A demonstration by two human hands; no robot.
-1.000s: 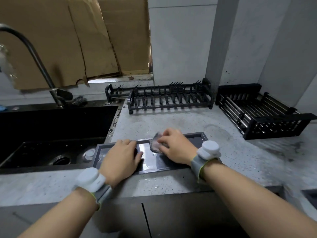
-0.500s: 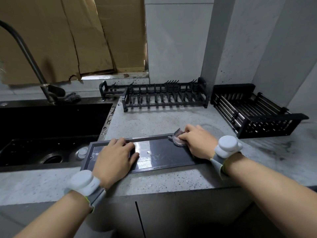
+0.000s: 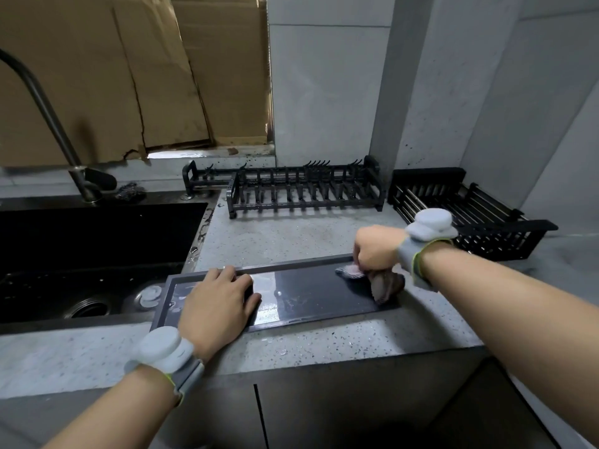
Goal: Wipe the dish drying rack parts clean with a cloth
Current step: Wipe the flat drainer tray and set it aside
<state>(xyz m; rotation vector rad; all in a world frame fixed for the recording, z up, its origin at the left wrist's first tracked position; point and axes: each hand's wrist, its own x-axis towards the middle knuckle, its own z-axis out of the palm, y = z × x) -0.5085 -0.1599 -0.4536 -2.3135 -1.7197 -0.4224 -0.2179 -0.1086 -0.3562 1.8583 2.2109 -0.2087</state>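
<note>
There, the speckled grey stone counter (image 3: pixel 291 238) carried a long flat dark drip tray (image 3: pixel 311 296) at its near edge. The left hand (image 3: pixel 217 307) pressed flat on the tray's left part, fingers straight. The right hand (image 3: pixel 377 251) clutched a crumpled grey cloth (image 3: pixel 384 283), fingers curled, at the tray's far right corner.

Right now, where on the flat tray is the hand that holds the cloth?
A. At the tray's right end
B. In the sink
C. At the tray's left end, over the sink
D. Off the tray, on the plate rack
A: the right hand grips the cloth at the right end of the tray, while the left hand rests flat on the tray's left part.
</note>
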